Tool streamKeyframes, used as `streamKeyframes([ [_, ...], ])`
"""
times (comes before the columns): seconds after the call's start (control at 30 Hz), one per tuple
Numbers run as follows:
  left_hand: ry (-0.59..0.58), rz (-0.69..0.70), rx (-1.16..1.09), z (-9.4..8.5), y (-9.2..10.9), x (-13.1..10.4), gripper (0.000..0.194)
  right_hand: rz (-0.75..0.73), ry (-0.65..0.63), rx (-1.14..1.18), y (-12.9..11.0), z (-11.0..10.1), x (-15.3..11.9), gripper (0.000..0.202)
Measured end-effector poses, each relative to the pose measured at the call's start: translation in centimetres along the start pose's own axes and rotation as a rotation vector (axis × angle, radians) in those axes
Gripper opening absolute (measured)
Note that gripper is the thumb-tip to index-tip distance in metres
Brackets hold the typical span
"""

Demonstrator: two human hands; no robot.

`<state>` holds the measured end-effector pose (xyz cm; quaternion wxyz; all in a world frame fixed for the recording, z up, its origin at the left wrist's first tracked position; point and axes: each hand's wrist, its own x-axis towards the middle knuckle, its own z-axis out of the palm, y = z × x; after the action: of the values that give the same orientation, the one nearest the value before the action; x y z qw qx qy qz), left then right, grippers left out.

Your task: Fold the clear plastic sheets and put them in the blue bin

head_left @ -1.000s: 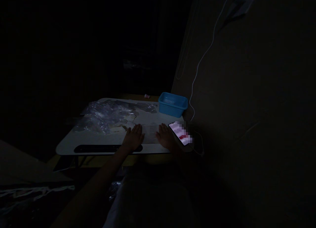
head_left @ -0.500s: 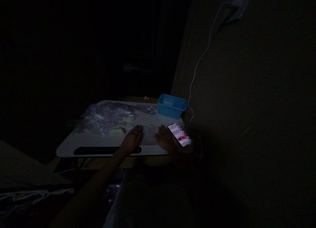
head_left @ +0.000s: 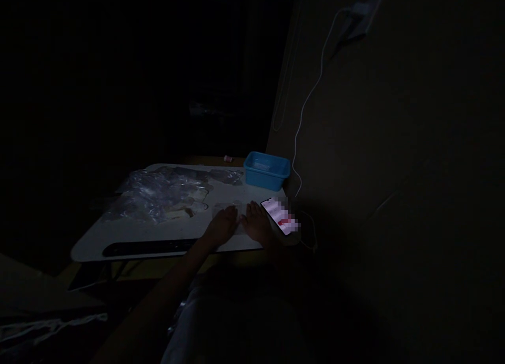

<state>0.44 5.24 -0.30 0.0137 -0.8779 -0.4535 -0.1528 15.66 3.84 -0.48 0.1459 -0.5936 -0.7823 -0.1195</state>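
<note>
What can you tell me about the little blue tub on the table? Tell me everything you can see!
The blue tub is a small, shallow, rectangular bin that looks like plastic, with a rolled rim and an open top. It stands upright at the far right corner of the white table, close to the wall. A white cable hangs down the wall beside it. Neither hand touches it. The room is too dark to tell what, if anything, lies inside.

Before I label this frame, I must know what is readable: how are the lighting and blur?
Head view: very dark, lit mainly around the white table; both hands, left hand and right hand, show dimly; the phone screen glows, pixel-blurred; the blue tub is clear; the surroundings are black.
</note>
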Motion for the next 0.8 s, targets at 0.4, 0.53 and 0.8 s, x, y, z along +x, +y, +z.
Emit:
streamKeyframes([
  [0.4, 0.003, -0.153, 0.25, -0.6, -2.1, -1.3, 0.055, 0.003, 0.05, 0.009, 0.2, 0.5, -0.1, 0.054],
  [0.53, 0.005, -0.163, 0.259, -0.6, -1.8, -1.4, 0.055, 0.002, 0.078, 0.048, 0.4, 0.7, -0.1, 0.052],
  [0.8, -0.036, -0.176, 0.25, -1.5, -1.4, -1.3, 0.055, 0.01, 0.064, 0.16, 1.2, -0.1, 0.7, 0.048],
])
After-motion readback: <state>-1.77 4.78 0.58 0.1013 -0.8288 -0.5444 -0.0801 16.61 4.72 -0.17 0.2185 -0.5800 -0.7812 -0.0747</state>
